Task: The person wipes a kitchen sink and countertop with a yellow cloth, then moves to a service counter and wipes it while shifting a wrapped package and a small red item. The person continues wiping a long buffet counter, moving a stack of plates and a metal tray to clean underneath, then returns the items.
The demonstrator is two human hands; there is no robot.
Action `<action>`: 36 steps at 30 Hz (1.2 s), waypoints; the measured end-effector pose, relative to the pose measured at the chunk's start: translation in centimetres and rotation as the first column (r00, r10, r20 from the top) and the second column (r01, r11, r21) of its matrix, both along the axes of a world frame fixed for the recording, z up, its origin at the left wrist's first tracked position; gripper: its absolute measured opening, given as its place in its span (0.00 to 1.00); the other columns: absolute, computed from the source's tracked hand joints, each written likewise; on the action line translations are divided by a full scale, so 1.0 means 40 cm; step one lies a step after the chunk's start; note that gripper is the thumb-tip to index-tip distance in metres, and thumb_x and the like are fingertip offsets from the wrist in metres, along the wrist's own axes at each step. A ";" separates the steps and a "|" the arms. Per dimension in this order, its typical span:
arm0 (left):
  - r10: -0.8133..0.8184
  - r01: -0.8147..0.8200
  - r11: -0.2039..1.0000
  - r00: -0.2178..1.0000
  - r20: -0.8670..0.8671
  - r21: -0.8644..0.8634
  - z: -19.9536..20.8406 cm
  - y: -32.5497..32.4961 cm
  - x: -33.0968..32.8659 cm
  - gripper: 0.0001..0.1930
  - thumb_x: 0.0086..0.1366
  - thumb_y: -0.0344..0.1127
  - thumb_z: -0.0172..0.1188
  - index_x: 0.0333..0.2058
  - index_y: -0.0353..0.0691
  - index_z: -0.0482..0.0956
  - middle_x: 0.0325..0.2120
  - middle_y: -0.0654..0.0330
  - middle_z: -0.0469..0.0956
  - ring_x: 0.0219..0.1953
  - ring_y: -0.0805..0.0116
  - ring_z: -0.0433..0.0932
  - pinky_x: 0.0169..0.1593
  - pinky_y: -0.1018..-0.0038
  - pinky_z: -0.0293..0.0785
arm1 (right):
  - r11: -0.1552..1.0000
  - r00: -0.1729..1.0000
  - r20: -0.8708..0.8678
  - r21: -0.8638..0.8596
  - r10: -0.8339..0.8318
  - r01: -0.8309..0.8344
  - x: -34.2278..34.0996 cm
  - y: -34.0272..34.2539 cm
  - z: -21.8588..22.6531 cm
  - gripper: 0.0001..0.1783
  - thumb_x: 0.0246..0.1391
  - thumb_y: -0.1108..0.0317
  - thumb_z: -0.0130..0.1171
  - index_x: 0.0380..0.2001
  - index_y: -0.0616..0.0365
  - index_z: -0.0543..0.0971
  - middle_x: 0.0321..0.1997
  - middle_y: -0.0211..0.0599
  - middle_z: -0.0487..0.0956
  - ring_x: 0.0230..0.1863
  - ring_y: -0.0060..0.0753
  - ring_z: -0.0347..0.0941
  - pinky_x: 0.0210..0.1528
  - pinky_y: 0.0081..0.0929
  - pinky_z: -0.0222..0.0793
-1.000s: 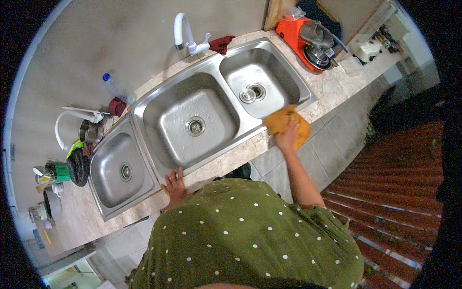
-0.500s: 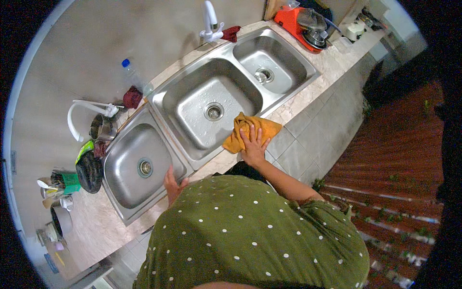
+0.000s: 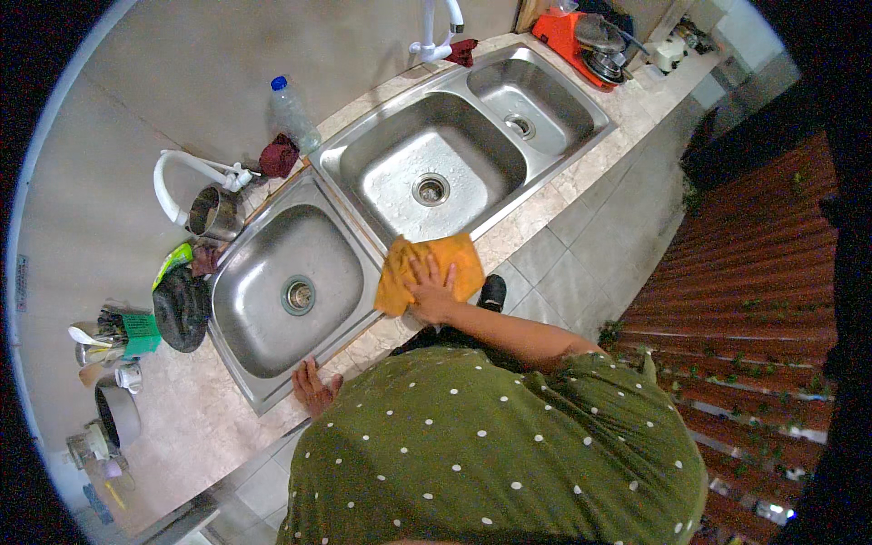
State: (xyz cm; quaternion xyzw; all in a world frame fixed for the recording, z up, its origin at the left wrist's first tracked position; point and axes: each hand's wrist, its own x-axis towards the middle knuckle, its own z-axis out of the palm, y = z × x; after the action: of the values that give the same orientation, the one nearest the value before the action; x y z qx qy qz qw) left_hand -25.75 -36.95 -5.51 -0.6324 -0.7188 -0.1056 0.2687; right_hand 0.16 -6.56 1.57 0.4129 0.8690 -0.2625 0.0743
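So, the cloth (image 3: 395,277) is spread out, kinda rumpled, over the front strip of the bench (image 3: 173,409), around where the left sink (image 3: 272,245) and the double sink (image 3: 463,145) meet. The right hand (image 3: 431,292) is the nearer one: flat on top, fingers fanned. From the left hand (image 3: 315,386), it's up and to the right; that one rests at the bench edge by the left sink's near corner, fingers loosely parted, nothing in it that I can see. Cloth's longer way seems to follow the bench edge, one end toward the left sink, no clear tip. Bottle (image 3: 292,116) sits back by the wall.
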 end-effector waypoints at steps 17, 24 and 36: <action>0.317 -0.242 0.944 0.857 0.407 -0.225 0.162 0.035 0.122 0.35 0.64 0.58 0.53 0.60 0.36 0.66 0.58 0.43 0.65 0.61 0.38 0.60 0.63 0.45 0.53 | 0.356 0.810 -0.329 -0.920 -0.485 -0.161 0.164 0.202 0.136 0.32 0.60 0.53 0.60 0.62 0.60 0.67 0.56 0.38 0.77 0.56 0.33 0.74 0.61 0.33 0.68; 0.347 -0.269 0.934 0.841 0.415 -0.237 0.188 0.052 0.143 0.33 0.64 0.56 0.55 0.60 0.38 0.67 0.58 0.45 0.65 0.62 0.41 0.61 0.63 0.46 0.55 | 0.908 0.830 -0.444 0.076 -0.339 0.412 0.312 0.308 0.095 0.47 0.47 0.55 0.71 0.66 0.62 0.60 0.54 0.54 0.73 0.53 0.51 0.73 0.53 0.39 0.71; 0.362 -0.308 0.932 0.838 0.409 -0.194 0.181 0.041 0.148 0.34 0.59 0.56 0.59 0.60 0.42 0.69 0.56 0.48 0.68 0.61 0.44 0.63 0.62 0.46 0.57 | 0.940 0.909 0.283 0.059 0.306 -0.335 0.048 -0.049 0.075 0.62 0.49 0.24 0.49 0.73 0.42 0.33 0.75 0.61 0.21 0.73 0.73 0.14 0.66 0.75 0.17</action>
State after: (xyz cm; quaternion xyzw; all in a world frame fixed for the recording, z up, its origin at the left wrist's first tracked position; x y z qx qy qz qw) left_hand -19.83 -35.31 1.74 -0.4718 -0.8650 -0.1528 0.0760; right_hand 2.09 -8.51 4.56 0.2995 0.9194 -0.1414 0.2121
